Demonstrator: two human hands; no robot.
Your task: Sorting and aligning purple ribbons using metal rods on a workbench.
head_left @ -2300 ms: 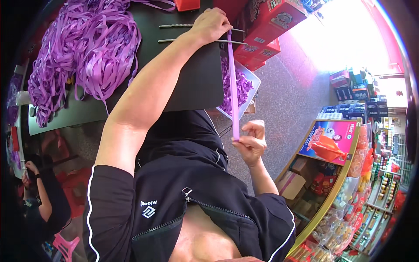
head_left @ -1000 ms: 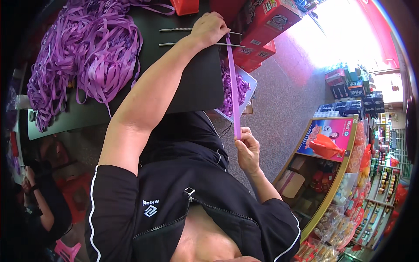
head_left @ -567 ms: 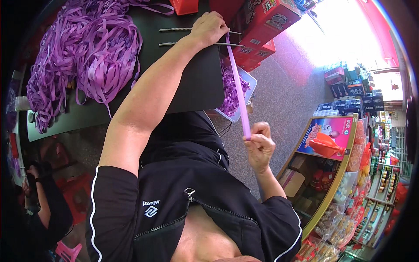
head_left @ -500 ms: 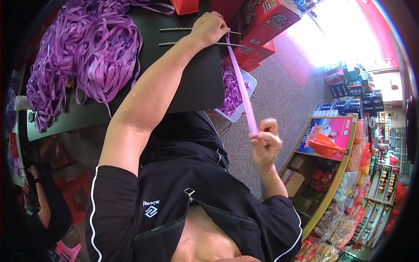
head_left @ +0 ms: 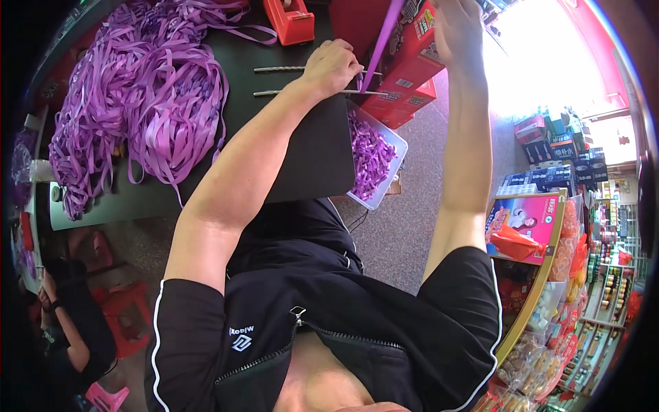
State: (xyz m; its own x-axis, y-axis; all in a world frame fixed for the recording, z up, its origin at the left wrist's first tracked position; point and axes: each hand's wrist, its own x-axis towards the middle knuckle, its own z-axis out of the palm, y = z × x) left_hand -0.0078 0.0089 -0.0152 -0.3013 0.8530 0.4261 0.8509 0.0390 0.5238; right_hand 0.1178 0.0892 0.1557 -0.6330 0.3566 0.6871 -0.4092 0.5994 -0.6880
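My left hand (head_left: 333,67) is closed at the table's right edge, its fingertips pinching a purple ribbon (head_left: 382,42) beside two thin metal rods. The upper rod (head_left: 278,69) and the lower rod (head_left: 269,93) lie nearly parallel and stick out past the edge. From there the ribbon runs taut up and out of the picture's top. My right hand (head_left: 458,31) is raised at the top edge, its fingertips cut off; the straight pull of the ribbon shows it held there. A large heap of purple ribbons (head_left: 165,103) covers the table's left part.
An orange-red tape dispenser (head_left: 291,24) stands on the dark table (head_left: 312,154). Below its right edge is a white bin (head_left: 397,161) of purple ribbon pieces, by red boxes (head_left: 405,65). A glass display case (head_left: 525,323) stands right; another person (head_left: 72,329) sits at far left.
My right hand has swung up and away from near my body to the top edge, turning the ribbon upward. My left hand has stayed near the rods, which now lie farther apart.
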